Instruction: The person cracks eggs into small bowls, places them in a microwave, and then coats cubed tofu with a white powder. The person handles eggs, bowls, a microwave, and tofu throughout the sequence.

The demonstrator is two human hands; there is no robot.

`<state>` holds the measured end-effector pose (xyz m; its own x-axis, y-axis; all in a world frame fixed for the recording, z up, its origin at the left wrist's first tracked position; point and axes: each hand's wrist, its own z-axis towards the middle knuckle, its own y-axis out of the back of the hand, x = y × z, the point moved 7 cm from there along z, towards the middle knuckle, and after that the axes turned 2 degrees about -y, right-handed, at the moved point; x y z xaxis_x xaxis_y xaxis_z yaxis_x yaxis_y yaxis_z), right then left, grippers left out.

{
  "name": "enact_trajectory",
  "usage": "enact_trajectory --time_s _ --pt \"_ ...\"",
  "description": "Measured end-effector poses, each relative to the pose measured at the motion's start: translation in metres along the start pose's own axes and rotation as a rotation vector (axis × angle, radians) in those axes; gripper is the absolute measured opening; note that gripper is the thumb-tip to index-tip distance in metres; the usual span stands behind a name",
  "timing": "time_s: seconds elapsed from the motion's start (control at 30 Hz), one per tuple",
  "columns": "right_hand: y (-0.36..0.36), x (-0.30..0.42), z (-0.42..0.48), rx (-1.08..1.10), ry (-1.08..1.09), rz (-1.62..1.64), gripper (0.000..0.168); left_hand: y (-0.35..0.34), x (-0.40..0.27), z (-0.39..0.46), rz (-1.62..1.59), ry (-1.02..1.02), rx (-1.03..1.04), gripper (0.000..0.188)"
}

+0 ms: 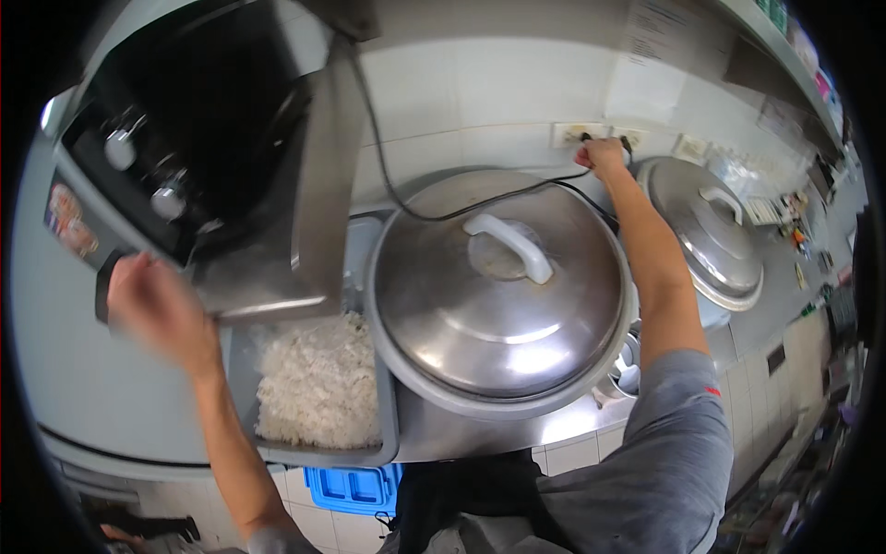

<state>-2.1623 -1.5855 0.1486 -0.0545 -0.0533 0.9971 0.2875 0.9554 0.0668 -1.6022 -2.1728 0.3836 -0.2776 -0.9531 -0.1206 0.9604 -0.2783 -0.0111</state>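
At the tiled wall, my right hand (601, 156) is closed at a wall socket (569, 134), with a black plug (587, 137) at its fingertips. A black power cord (477, 208) runs from that hand across the steel lid (429, 305) of a large round rice cooker. The lid has a white handle (509, 246). My left hand (156, 301) is motion-blurred, beside the lower corner of a steel-sided appliance (263, 270) with a black front and knobs. A dark object (104, 285) shows behind this hand; whether they touch is unclear.
Cooked white rice (318, 388) fills part of a grey tub (387, 436) left of the cooker. To the right stands a second lidded cooker (706, 221). A metal container (628, 367) sits by my right arm. Below the counter is a blue lidded box (353, 488).
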Motion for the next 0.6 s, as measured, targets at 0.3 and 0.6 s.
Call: enact_trajectory --time_s 0.3,0.6 --pt "-0.027 0.123 -0.238 0.084 0.545 -0.179 0.071 -0.012 -0.02 0.02 0.138 0.113 0.292 0.049" --pt "0.103 0.07 -0.482 -0.016 0.6 -0.091 0.034 -0.05 -0.027 0.046 0.175 0.124 0.268 0.036"
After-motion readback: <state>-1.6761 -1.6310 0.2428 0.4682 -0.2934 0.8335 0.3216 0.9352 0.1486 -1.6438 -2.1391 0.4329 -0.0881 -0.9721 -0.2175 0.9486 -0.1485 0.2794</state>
